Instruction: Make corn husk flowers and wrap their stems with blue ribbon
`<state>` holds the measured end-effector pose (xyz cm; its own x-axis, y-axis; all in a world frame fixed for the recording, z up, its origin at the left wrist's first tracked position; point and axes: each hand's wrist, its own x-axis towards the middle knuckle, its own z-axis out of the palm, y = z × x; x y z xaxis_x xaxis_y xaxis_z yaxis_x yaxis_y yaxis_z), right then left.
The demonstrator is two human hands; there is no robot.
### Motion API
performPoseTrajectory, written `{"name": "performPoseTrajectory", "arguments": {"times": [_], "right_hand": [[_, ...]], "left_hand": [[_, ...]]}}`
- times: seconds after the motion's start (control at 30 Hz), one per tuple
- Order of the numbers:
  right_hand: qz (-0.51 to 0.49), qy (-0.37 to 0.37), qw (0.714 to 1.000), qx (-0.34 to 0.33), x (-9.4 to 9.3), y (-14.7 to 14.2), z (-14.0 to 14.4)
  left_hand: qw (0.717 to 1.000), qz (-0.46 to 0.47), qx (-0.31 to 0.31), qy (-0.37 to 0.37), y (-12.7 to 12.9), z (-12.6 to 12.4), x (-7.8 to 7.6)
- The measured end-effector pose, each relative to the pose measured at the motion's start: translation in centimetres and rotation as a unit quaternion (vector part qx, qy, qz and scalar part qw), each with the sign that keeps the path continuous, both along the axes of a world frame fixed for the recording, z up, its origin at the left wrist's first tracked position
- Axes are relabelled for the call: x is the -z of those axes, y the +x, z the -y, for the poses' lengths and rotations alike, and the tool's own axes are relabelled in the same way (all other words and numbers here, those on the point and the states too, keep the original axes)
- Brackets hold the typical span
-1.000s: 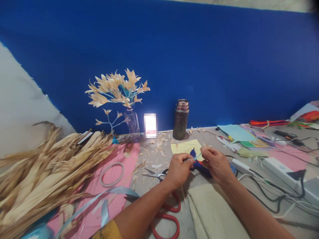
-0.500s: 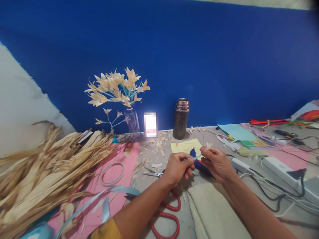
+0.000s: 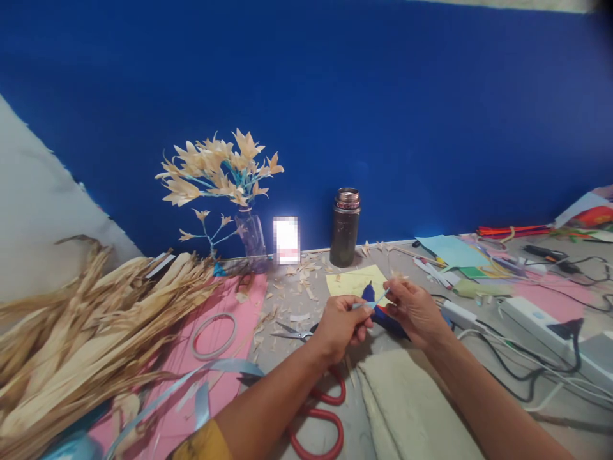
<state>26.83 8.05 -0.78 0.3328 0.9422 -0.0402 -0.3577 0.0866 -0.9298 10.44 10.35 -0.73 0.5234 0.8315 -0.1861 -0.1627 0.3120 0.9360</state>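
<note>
A thin light-blue strip (image 3: 382,297) spans the short gap between the left hand (image 3: 339,324) and right hand (image 3: 416,313), pinched at both ends, slanting up toward the right, raised above the counter (image 3: 313,364).

Behind the work surface, a broad, smooth, deep-blue wall panel (image 3: 306,96), matte and plain. Spans most of the width, shades darker toward the lower left and faintly violet toward the right. At the left, a pale grey-white wall (image 3: 38,217), meeting the blue along a ragged slanting edge. Above, at the upper right, a thin band of pale mottled wall (image 3: 550,4). Below, a flat grey tabletop (image 3: 412,271), bordered at the back by a narrow pale strip (image 3: 318,251). Soft, even light overall, with a bluish-white glow low against the blue.
</note>
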Motion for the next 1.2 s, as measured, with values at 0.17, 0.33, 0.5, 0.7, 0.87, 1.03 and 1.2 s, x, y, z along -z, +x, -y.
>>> {"name": "performPoseTrajectory", "arguments": {"times": [0.17,0.33,0.5,0.7,0.87,1.03,1.2], "right_hand": [[-0.053,0.005,0.990,-0.134,-0.7,0.3,0.5],[-0.079,-0.003,0.994,-0.070,-0.3,0.3,0.1],[-0.092,0.014,0.994,-0.061,-0.2,0.4,-0.2],[-0.091,0.019,0.994,-0.058,-0.1,0.4,-0.2],[-0.087,0.016,0.994,-0.061,0.0,0.1,-0.3],[0.043,-0.016,0.996,-0.071,0.4,0.9,-0.5],[0.503,-0.075,0.858,-0.068,0.9,3.3,-0.8]], "left_hand": [[0.986,0.091,0.061,-0.128,-0.8,-0.6,-0.4],[0.994,0.072,0.029,-0.074,-0.6,-0.5,-0.2],[0.999,0.025,-0.020,0.014,-0.4,-0.6,0.3],[0.999,0.005,-0.023,0.042,-0.6,-0.9,0.5],[0.998,-0.017,-0.040,0.038,-0.6,-0.8,0.3],[0.986,-0.109,-0.095,0.082,-0.9,-1.8,0.8],[0.957,-0.187,-0.173,0.136,-2.1,-3.9,1.7]]}}
